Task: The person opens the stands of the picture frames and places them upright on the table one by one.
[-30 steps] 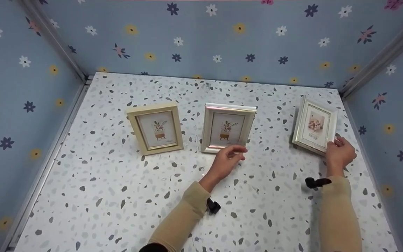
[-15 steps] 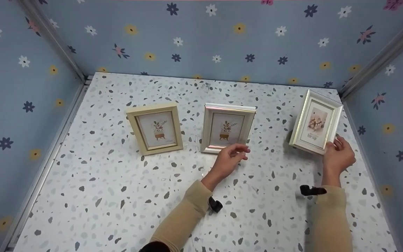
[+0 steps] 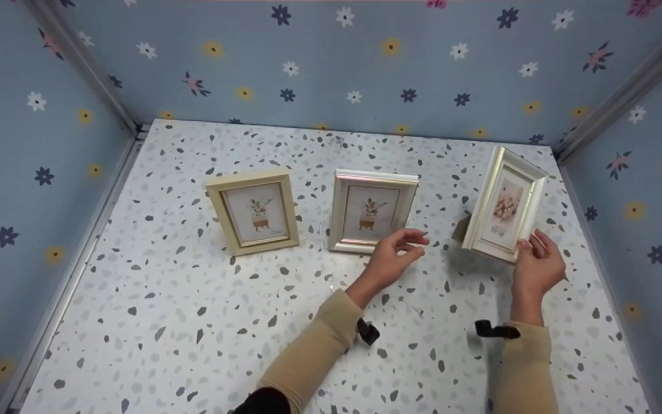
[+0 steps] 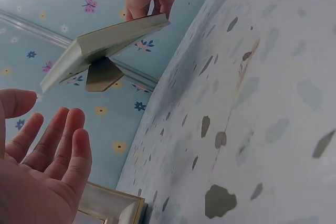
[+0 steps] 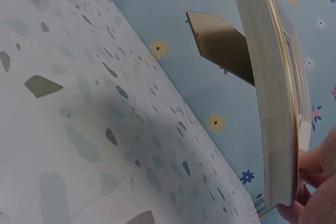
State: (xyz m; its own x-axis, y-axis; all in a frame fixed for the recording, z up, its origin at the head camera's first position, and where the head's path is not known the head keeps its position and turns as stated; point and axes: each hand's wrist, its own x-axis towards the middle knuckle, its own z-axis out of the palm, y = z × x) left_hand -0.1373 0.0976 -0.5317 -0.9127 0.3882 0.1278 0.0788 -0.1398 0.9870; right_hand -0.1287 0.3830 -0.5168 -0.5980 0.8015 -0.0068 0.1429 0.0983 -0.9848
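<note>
My right hand pinches the lower right corner of a pale gold photo frame, which is held up off the table and tilted. Its picture faces me in the head view, and a brown stand flap juts out from its back. My left hand has its fingers loosely spread, thumb apart, and holds nothing. It overlaps the lower right corner of a silvery photo frame standing upright in the middle. In the left wrist view the raised frame is beyond the left fingertips.
A cream-yellow photo frame stands upright to the left of the middle one. The speckled white tabletop is enclosed by blue flowered walls at the back and both sides.
My right hand has lifted the right-hand frame off the table, brought it left and turned it more edge-on. My left hand has shifted slightly right, towards it.
</note>
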